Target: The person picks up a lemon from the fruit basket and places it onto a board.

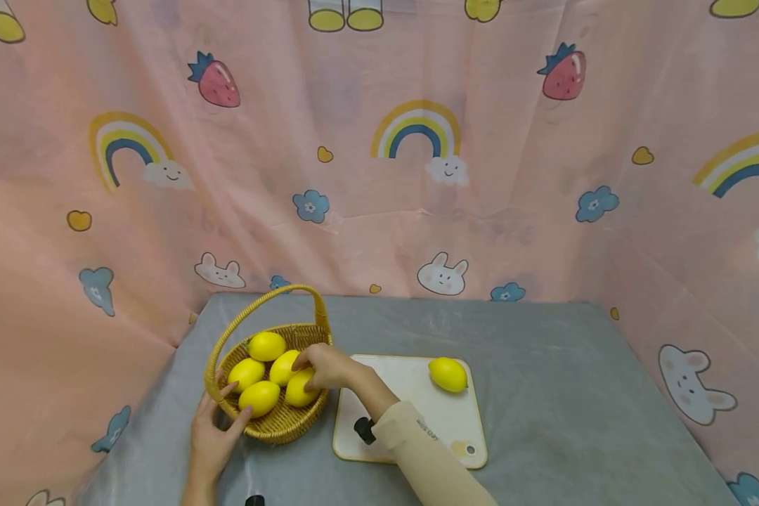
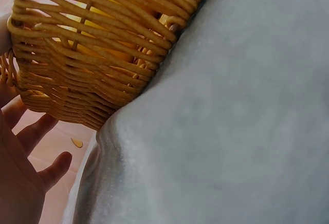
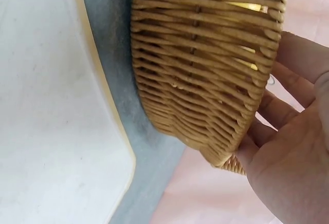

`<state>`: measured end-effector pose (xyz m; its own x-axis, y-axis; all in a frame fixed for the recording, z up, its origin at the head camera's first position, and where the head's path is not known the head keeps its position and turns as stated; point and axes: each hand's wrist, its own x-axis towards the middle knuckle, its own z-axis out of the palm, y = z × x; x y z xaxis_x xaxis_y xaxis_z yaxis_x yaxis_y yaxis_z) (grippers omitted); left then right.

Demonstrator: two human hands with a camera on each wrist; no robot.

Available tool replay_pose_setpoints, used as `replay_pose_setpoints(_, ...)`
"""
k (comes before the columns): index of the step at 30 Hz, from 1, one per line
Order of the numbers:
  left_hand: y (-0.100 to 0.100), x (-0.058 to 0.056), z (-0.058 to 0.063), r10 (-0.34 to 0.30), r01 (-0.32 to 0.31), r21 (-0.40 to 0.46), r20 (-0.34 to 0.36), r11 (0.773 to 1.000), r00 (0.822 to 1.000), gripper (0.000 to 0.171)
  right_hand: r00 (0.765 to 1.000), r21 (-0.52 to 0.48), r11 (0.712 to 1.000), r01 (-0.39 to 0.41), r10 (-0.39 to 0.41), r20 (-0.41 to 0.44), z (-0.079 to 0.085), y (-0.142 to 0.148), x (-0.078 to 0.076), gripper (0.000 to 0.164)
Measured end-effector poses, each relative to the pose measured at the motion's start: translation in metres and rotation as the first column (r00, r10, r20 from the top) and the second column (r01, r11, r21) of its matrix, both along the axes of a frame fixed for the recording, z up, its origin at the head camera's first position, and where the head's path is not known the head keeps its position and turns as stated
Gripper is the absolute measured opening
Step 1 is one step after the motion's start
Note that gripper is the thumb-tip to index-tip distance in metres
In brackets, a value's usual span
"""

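A yellow wicker basket with a tall hoop handle holds several lemons. My left hand grips the basket's near left rim, thumb and index finger hooked over it. Its other fingers spread along the outside of the weave in the left wrist view. Reaching over the right rim, my right hand has curled fingers and thumb on a lemon at the basket's right side, partly covering it and a second lemon just below. In the right wrist view the fingertips are hidden behind the basket wall.
Right of the basket lies a white cutting board with a tan edge, one lemon near its far right corner. A black object shows over the board beside the right sleeve. Grey cloth covers the table; a patterned pink curtain hangs behind.
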<state>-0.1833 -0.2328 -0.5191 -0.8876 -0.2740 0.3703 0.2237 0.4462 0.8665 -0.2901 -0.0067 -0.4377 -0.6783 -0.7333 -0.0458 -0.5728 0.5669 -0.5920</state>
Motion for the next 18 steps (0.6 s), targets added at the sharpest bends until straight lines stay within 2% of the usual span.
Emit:
replay_pose_setpoints(9,0.002,0.002,0.001,-0.005,0.005,-0.003,-0.002,1.0,1.0,0.046,1.0,0.038,0.999,0.01,-0.009,-0.022,0.0,-0.007,0.005,0.038)
replay_pose_setpoints(18,0.002,0.003,0.003,0.004,-0.004,-0.003,0.008,1.0,1.0,0.045,0.998,0.061,0.998,-0.016,0.02,-0.06,-0.003,-0.014,0.011,0.038)
